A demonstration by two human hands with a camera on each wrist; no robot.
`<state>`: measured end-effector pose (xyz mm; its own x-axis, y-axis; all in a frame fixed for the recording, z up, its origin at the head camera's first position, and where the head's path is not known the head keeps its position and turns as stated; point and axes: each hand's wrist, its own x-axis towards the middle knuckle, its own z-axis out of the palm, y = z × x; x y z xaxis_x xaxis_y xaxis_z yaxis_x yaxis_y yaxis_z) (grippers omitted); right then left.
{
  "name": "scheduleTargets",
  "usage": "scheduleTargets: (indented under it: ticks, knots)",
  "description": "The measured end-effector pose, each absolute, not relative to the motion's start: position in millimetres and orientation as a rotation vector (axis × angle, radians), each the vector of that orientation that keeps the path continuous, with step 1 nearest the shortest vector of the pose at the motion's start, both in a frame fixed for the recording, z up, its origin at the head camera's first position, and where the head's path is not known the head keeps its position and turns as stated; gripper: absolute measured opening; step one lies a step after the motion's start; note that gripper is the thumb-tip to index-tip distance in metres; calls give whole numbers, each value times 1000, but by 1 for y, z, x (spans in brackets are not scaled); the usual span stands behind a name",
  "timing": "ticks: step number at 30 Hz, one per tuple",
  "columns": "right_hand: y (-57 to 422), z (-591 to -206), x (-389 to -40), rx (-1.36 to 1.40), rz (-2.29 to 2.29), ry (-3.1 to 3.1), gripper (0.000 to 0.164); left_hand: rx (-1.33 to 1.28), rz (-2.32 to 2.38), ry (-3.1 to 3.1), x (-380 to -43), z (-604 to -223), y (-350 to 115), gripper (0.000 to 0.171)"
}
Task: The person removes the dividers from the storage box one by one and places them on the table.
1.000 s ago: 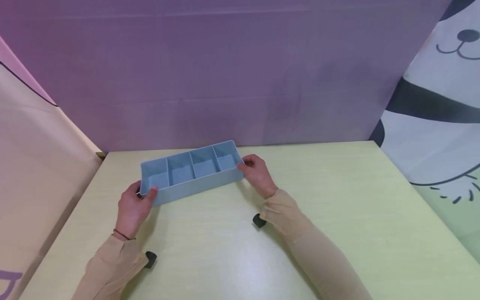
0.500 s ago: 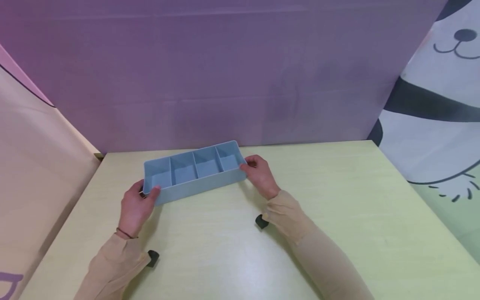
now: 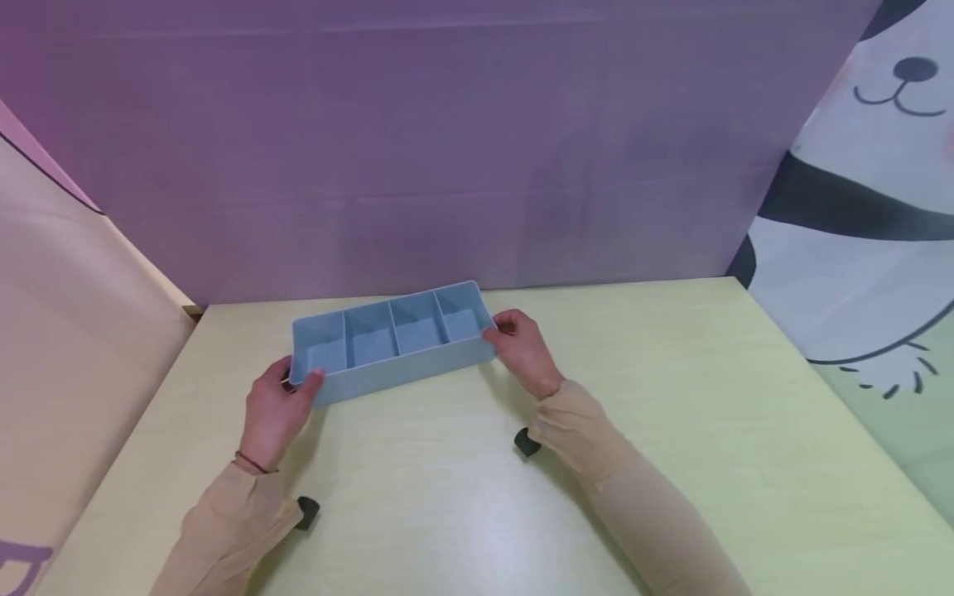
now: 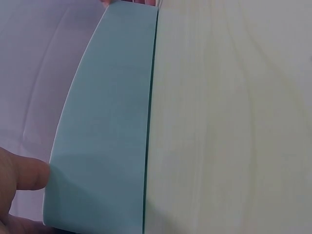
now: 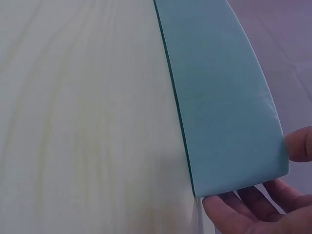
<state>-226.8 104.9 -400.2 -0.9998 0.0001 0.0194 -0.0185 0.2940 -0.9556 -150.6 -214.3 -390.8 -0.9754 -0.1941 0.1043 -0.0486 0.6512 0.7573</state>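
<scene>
A blue divided tray (image 3: 402, 374) with several compartments, none with anything inside, sits slantwise at the back of the table, its right end farther away. My left hand (image 3: 277, 414) grips its left end, thumb over the near rim. At the right end my right hand (image 3: 525, 352) holds the tray between thumb and fingers. The left wrist view shows the tray's long front wall (image 4: 102, 117) and the left thumb (image 4: 29, 171) at its edge. In the right wrist view, fingers (image 5: 234, 212) lie along the tray's end.
The pale wooden table (image 3: 447, 488) spreads around the tray. A purple cloth wall (image 3: 462, 149) rises behind its back edge, close to the tray. Panda-print fabric (image 3: 857, 248) hangs on the right, a pale sheet (image 3: 74, 331) on the left. Black blocks (image 3: 527, 443) sit at both cuffs.
Both hands and the tray appear slightly farther right in the head view, while the background has shifted a little left. Both grips stay the same.
</scene>
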Motion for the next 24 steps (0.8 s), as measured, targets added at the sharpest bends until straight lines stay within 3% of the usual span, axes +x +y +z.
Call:
scheduleTargets:
  ticks: [24]
  knots:
    - [125, -395, -216, -23, 1811, -2559, 33, 166, -1271, -2707, -156, -393, -201, 59]
